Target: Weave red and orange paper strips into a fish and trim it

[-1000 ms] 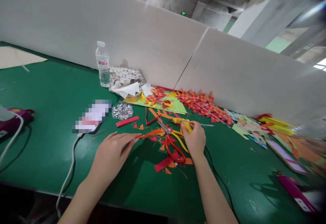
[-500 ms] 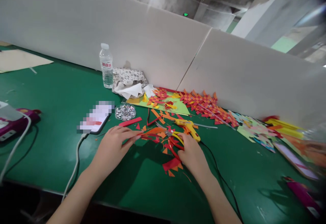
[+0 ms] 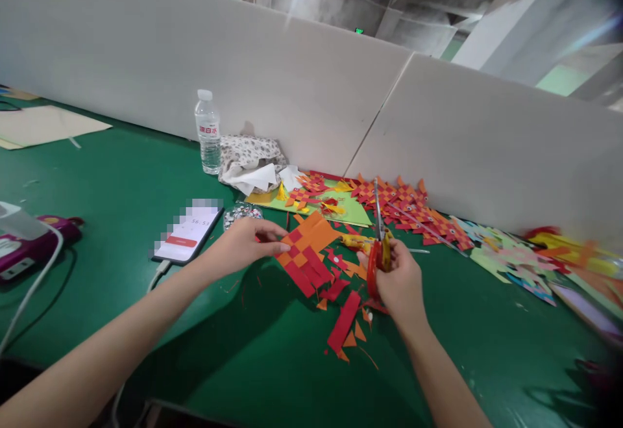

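Pinched at its left edge by my left hand (image 3: 250,243), a woven red and orange paper piece (image 3: 304,252) has its checkered face toward me and loose strips at two ends. My right hand (image 3: 399,278) is closed around scissors (image 3: 378,239) with red and yellow handles, their blades pointing up and seemingly together. Below and between the hands lie a red paper strip (image 3: 344,321) and orange scraps (image 3: 359,332). Behind the scissors, a yellow glue gun (image 3: 357,241) is partly hidden.
Finished-looking woven paper fish (image 3: 389,197) lie along the partition (image 3: 316,90). A water bottle (image 3: 209,136), a patterned cloth bag (image 3: 253,155), a tub of googly eyes (image 3: 238,214) and a phone (image 3: 189,233) on a white cable stand left. Pale paper cutouts (image 3: 511,252) are on the right.
The woven paper has turned so its checkered face shows. My right hand has moved right, away from the paper, and the scissors have swung from pointing left to pointing up.
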{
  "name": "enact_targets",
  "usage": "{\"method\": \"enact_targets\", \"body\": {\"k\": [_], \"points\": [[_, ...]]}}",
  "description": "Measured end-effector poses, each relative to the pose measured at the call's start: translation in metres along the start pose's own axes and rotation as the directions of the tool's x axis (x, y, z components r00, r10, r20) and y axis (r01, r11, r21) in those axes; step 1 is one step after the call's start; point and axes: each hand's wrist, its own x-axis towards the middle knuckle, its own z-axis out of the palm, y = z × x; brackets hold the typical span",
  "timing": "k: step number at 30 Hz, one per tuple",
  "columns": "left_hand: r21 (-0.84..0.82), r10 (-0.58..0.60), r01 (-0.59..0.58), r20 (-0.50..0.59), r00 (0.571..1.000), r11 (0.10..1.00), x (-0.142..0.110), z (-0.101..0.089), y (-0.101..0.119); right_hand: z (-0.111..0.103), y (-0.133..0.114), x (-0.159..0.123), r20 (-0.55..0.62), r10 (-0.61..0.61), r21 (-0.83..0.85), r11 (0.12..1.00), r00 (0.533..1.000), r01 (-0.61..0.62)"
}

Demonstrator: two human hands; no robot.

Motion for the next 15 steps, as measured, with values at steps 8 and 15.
{"method": "enact_targets", "body": {"k": [8,15], "points": [[-0.203,-0.097,0.112,0.081,0.992,0.973,0.022,0.012,-0.01,0.013,0.006,-0.009,0.043,-0.003,-0.105,0.994,0.999,0.008],[-0.275,-0.095,0.121,0.108,0.99,0.954,0.032,0.023,-0.02,0.006,0.003,-0.011,0.151,-0.028,-0.256,0.964,0.988,0.067]]}}
